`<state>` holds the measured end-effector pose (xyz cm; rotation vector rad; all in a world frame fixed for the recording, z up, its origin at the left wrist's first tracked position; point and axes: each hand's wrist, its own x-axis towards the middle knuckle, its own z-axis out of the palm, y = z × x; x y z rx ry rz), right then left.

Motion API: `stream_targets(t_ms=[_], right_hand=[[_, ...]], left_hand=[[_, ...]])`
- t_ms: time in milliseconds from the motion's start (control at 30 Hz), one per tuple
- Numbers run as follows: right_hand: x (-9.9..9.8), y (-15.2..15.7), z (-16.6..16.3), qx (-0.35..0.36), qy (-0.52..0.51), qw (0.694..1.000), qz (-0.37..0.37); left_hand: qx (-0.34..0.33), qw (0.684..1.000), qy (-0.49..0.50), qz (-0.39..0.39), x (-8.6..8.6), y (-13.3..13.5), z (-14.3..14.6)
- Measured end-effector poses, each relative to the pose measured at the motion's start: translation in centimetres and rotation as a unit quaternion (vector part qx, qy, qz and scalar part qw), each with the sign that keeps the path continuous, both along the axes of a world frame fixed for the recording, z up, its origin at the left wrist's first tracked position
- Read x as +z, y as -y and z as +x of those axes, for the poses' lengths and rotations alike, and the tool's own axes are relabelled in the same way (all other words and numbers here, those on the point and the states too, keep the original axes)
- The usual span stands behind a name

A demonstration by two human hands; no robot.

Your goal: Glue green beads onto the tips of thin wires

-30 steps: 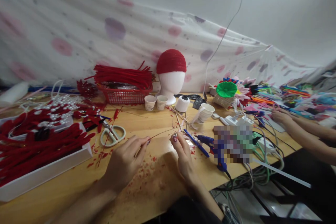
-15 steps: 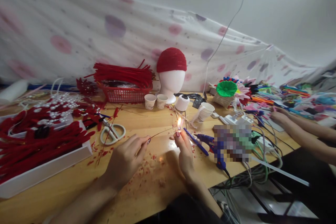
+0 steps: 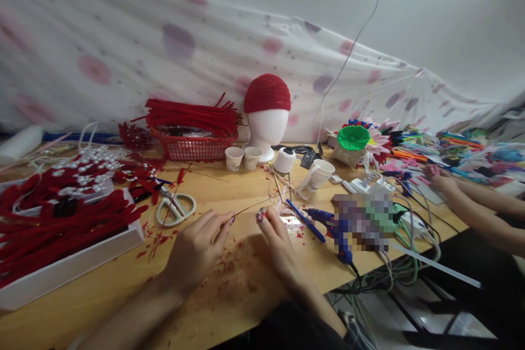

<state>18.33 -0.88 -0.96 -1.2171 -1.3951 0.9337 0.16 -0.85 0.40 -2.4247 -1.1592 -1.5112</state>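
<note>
Between the thumb and fingers of my left hand is a thin dark-red wire, stretching right over the table. My right hand is closed around a lighter; most of its body is hidden by the fingers, and no flame shows. The right thumb lies just below the wire; I cannot tell whether they touch. White-handled scissors lie left of my left hand. A blue pen and a blue glue gun are right of my right hand.
Red scraps litter the wooden table. At left, a white box holds red fuzzy pieces. Behind are a red basket, paper cups and a red-capped foam head. Another person's hands work at right.
The lighter's flame has gone out. My right hand has moved a little left and its thumb has shifted. My left hand keeps the wire in nearly the same place.
</note>
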Motion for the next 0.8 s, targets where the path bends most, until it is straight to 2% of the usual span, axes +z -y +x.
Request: stream_targets(t_ms=[167, 267, 333, 400, 467, 533, 633, 800], right_hand=[[0.7, 0.5, -0.7, 0.103, 0.092, 0.99, 0.001], [0.7, 0.5, -1.0, 0.107, 0.039, 0.993, 0.003], [0.3, 0.3, -1.2, 0.082, -0.036, 0.996, -0.012], [-0.1, 0.0, -1.3, 0.061, -0.1, 0.992, -0.05], [-0.5, -0.2, -1.4, 0.054, -0.14, 0.984, -0.094], [-0.6, -0.2, -1.6, 0.059, -0.176, 0.975, -0.125], [-0.4, -0.2, -1.9, 0.089, -0.233, 0.957, -0.147], [-0.2, -0.4, -2.1, 0.074, -0.304, 0.931, -0.186]], left_hand=[[-0.01, 0.999, 0.036, -0.033, 0.0, -0.1, 0.1], [-0.011, 0.985, 0.085, -0.151, 0.2, -0.1, 0.3], [-0.038, 0.948, 0.148, -0.28, 0.3, 0.0, 0.6], [-0.08, 0.889, 0.215, -0.397, 0.4, 0.0, 0.9], [-0.108, 0.829, 0.265, -0.481, 0.6, 0.1, 1.3], [-0.118, 0.783, 0.292, -0.537, 0.7, 0.2, 1.6], [-0.123, 0.753, 0.306, -0.569, 0.7, 0.2, 1.9], [-0.145, 0.747, 0.276, -0.588, 0.1, 0.2, 1.9]])
